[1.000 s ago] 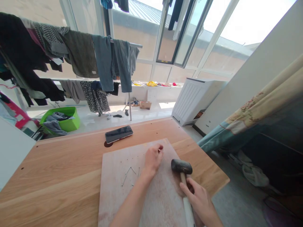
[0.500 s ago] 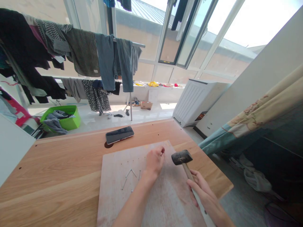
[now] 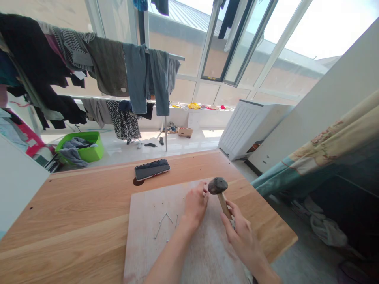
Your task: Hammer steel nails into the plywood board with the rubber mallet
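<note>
Head view shows the right hand (image 3: 240, 229) gripping the hammer (image 3: 218, 185) near the far right corner of the board (image 3: 209, 248), beside the left hand (image 3: 195, 202), whose hold I cannot tell, with nails (image 3: 169, 218) on the board's left part; it seems like lining up, and a tap would need fingers kept clear.

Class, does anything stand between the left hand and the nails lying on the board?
Nothing visible does: between the left hand and the nails only the board shows, though the left forearm hides part of it.
</note>
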Demonstrator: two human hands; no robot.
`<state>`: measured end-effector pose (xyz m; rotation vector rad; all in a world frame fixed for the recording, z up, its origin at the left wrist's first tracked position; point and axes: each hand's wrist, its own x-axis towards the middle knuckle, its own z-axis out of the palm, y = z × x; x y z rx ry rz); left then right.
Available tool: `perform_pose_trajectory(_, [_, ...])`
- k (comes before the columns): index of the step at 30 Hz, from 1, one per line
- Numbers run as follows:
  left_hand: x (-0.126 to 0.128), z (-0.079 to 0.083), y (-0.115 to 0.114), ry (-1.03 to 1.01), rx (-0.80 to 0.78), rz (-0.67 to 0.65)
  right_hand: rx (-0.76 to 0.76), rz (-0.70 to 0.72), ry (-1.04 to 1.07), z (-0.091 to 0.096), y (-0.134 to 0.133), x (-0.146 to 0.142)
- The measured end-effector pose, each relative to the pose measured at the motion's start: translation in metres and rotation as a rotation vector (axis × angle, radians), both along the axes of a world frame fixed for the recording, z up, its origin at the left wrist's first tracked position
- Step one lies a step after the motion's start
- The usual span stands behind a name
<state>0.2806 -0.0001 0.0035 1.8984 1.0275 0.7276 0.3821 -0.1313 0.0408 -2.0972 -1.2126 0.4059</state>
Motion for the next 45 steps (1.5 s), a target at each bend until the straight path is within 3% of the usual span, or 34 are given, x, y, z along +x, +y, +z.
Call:
perform_pose_trajectory(6, [0.003, -0.003, 0.0, -0.021, -0.009, 0.013, 0.062, 0.026, 0.085, -0.005, -0.011, 0.003])
perform_pose_trajectory(9, [-0.007, 0.007, 0.001, 0.011, -0.004, -0.007, 0.101, -0.033, 0.12, -0.014, -0.023, 0.005])
perform_pose_trajectory(15, [-0.079, 0.046, -0.008, 0.434, 0.269, -0.333, -0.017, 0.013, 0.085, -0.036, -0.038, 0.002])
perform_pose_trajectory(19, [-0.122, 0.049, -0.027, 0.578, 0.506, -0.486, -0.004, 0.015, 0.078, -0.045, -0.038, 0.001])
perform_pose_trajectory(22, [-0.131, 0.043, -0.042, 0.647, 0.625, -0.489, 0.002, -0.01, 0.096, -0.048, -0.037, 0.004])
perform_pose_trajectory(26, [-0.124, 0.043, -0.053, 0.734, 0.703, -0.457, 0.003, -0.005, 0.131, -0.051, -0.038, 0.008])
perform_pose_trajectory(30, [-0.111, 0.042, -0.057, 0.837, 0.751, -0.331, 0.009, -0.02, 0.13, -0.053, -0.038, 0.008])
perform_pose_trajectory(34, [-0.1, 0.035, -0.057, 0.834, 0.69, -0.263, 0.027, -0.018, 0.111, -0.052, -0.037, 0.008])
perform_pose_trajectory(39, [-0.095, 0.043, -0.048, 0.807, 0.516, -0.369, 0.059, -0.03, 0.097, -0.048, -0.038, 0.007])
perform_pose_trajectory(42, [-0.094, 0.051, -0.033, 0.62, 0.362, -0.311, 0.063, -0.028, 0.09, -0.045, -0.038, 0.004])
perform_pose_trajectory(45, [-0.087, 0.053, -0.014, 0.283, 0.248, -0.232, 0.055, -0.015, 0.109, -0.042, -0.037, 0.002])
